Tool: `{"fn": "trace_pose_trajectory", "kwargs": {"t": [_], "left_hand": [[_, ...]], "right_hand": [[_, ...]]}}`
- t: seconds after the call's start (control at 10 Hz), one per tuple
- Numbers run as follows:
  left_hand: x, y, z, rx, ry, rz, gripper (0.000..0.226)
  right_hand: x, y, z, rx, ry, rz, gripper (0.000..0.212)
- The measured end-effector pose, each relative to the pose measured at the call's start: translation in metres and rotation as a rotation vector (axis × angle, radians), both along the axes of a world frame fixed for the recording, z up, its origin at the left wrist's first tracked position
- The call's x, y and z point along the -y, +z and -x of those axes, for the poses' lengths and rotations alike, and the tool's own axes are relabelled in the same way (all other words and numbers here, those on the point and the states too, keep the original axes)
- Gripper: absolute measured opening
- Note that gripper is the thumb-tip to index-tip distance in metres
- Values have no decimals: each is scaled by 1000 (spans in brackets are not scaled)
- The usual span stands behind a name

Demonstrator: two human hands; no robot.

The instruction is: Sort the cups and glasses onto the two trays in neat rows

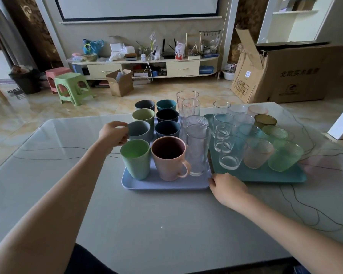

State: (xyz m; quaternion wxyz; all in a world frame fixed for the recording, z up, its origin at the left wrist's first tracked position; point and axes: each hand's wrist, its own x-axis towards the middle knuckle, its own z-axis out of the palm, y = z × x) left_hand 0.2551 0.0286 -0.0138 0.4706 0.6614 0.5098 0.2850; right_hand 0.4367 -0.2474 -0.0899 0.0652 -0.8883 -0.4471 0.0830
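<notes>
Setting: home living room. Evidence: low TV cabinet [143,64] cluttered with household items at upper centre, projector screen [139,6] above it, plastic stools [71,86] on glossy tiled floor [166,89] at left. Large cardboard box [297,72] at upper right.

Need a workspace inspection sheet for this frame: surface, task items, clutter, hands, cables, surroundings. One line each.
Surface: grey table, glossy, with thin dark wavy lines.
Job's things: blue tray holds coloured cups in two rows plus a row of tall glasses; teal tray holds short glasses in rows, clear and tinted.
Clutter: nothing seen on the table besides the trays.
Hands: left hand grips the grey-blue cup; right hand touches the blue tray's near right corner.
Cables: white cable hanging at the TV stand.
Surroundings: cardboard box, green stool, pink stool.
</notes>
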Motion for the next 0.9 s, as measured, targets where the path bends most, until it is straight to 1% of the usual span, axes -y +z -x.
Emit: {"fn": "trace_pose_trajectory", "kwargs": {"t": [0.4,0.6,0.7,0.8,0.9], "left_hand": [[10,-2,-2,-43,39,-63,29],[11,-4,-1,-35,13,-56,31],[14,-4,2,2,13,-39,34],[15,8,7,58,85,-110,37],[24,41,18,11,132,-477,36]], "right_hand": [[3,3,2,-17,4,-6,37],[5,10,5,-77,7,10,34],[9,20,5,-91,13,36,32],[13,42,-1,-92,2,-77,35],[26,83,-11,-226,15,-376,36]]}}
